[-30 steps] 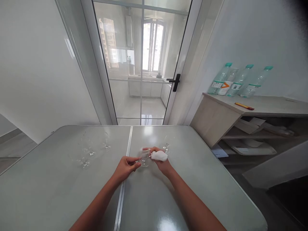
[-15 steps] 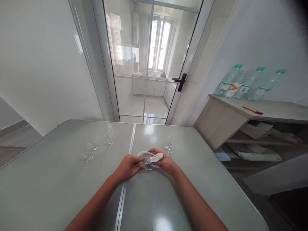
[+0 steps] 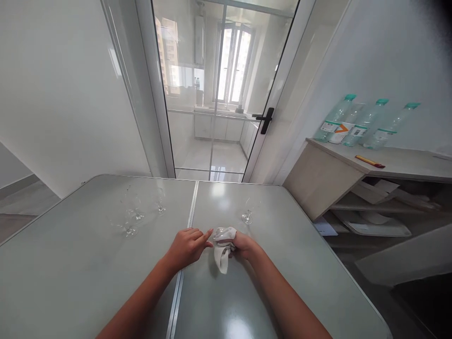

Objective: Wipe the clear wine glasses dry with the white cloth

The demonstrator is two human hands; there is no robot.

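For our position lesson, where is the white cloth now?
In the head view, below centre, the white cloth is in the right hand, right of the metal table seam.

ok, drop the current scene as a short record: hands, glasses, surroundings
left hand: thumb and index finger apart, beside the held glass; contact unclear
right hand: fingers around white cloth and held glass
glasses on left of seam: three stemmed glasses, close together
glass on right of seam: one stemmed glass, beyond right hand
table: glossy, pale, metal seam
cabinet: on the right, bottles standing on top
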